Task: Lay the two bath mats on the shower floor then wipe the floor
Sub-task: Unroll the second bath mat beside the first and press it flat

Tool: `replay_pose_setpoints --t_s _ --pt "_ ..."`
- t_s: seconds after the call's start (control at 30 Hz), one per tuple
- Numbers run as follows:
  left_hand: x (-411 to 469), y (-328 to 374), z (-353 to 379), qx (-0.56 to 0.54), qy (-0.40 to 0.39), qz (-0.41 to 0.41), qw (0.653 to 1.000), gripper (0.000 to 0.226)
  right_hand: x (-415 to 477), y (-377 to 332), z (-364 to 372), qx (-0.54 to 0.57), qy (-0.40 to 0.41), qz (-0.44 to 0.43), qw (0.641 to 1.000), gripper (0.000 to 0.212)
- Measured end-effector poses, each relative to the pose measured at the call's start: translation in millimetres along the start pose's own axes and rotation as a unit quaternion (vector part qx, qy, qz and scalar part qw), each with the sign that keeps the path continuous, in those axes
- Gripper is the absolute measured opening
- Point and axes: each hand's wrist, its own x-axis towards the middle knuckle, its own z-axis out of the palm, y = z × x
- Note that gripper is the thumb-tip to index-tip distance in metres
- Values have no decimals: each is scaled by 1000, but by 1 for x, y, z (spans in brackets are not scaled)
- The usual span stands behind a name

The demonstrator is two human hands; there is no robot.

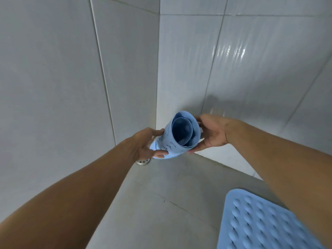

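A soft light-blue rubber bath mat (179, 135), rolled into a tube, is held up over the grey tiled shower floor (161, 203). Its round open end faces the camera. The left hand (145, 142) is at 9 o'clock, fingers (159, 156) curled round the tube. The right hand (212, 132) grips it at 3 o'clock, thumb under. A flat blue bath mat (258, 221) with round bumps lies at 5 o'clock. A shiny round metal drain (142, 161) sits below the left hand.
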Motion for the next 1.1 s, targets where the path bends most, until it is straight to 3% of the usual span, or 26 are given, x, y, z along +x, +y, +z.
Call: replay_pose_setpoints --t_s 0.1,0.2,0.33,0.47,0.53,0.7,0.83,0.93,1.1 --pt "-16 -20 2 -2 -65 -21 998 33 -14 25 7 31 8 39 999 39" --pt "-23 -43 -1 -7 -37 7 999 68 -26 55 9 76 17 54 996 54" --pt "-41 -61 0 11 -29 5 1000 51 -45 78 14 99 6 79 992 68" --pt "-58 -60 13 -13 -49 0 999 67 -79 78 7 125 34 83 988 67" --pt "-73 -59 26 -17 -69 0 997 63 -96 74 2 125 33 78 989 67" --pt "-117 -70 50 13 -62 24 998 59 -134 75 3 90 -8 31 995 58" --pt "-149 -92 63 8 -9 35 999 33 -168 96 11 69 -39 13 997 47" --pt "-178 -108 71 79 -6 31 996 23 -196 108 10 24 -87 5 996 61" --pt "-228 -140 94 103 7 56 993 32 -251 124 -5 -22 -141 -15 990 69"
